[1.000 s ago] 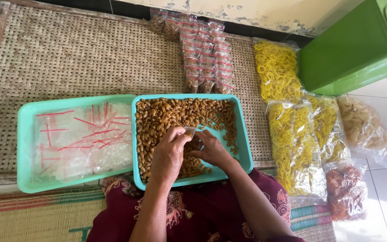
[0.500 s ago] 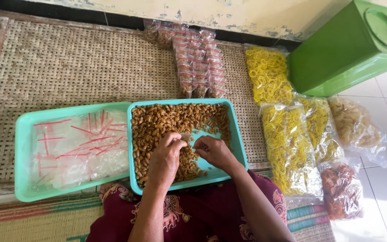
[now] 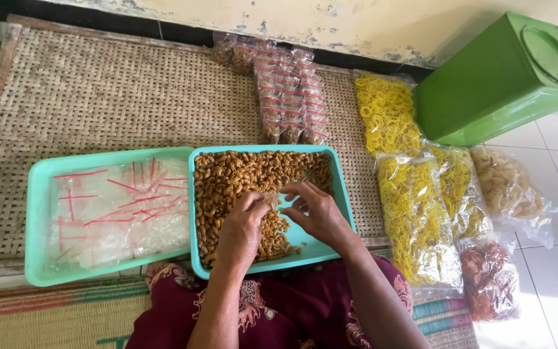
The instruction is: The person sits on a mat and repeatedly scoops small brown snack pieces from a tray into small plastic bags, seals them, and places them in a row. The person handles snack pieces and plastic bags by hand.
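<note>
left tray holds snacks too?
No, the left tray holds only clear empty bags with red strips; the brown snacks are in the right tray.

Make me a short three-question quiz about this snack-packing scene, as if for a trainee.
1. True or false: the left tray holds the brown snacks.
2. What lies at the far edge of the woven mat? A) filled small bags B) spoons C) bottles
3. Both hands work over the ____ tray.

Key:
1. False: it holds empty clear bags with red strips.
2. A.
3. Right; the left hand and right hand meet over the snacks, fingers around something small.
</note>
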